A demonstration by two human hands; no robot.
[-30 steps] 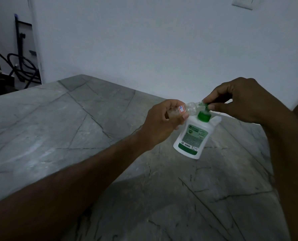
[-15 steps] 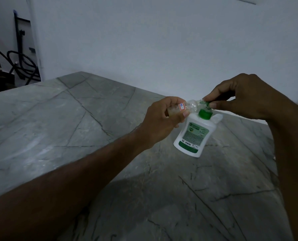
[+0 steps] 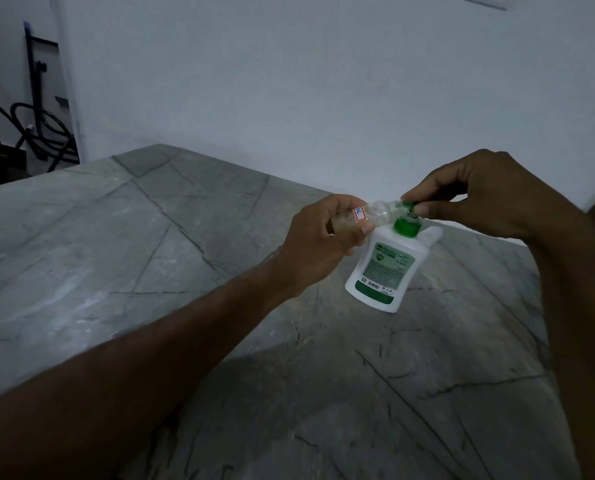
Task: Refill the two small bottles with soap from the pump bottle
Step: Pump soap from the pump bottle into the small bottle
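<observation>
While it lies nearly horizontal in the air, the small clear bottle (image 3: 379,216) points its mouth toward 3 o'clock, right above the pump bottle (image 3: 388,268). A small white sticker with a red border and blue marks sits on its side. Left hand (image 3: 318,242) wraps the bottle's base end, fingers curled round it, thumb pressed on the near side. Left forearm runs in from 8 o'clock, long and straight. Right hand (image 3: 476,194) comes from 3 o'clock, wrist bent, thumb and forefinger pinched on a small green part (image 3: 408,206) at the bottle's mouth; cannot tell if it is the cap or the pump nozzle. Other right fingers are curled in loosely.

Pump bottle is white with a green collar (image 3: 406,228) and green label, standing on the grey veined stone table (image 3: 150,254), leaning toward 1 o'clock in the wide-angle view. It sits at 4 o'clock of the left hand, just below both hands.

Versus a second ago: grips are the same and the bottle is at the same tilt. Hands and pump bottle sit slightly higher in frame and the wall switch plate (image 3: 486,1) at 1 o'clock is closer to the top edge, so the camera dipped a little. Dark stand and hose (image 3: 39,133) stay at 10 o'clock.
</observation>
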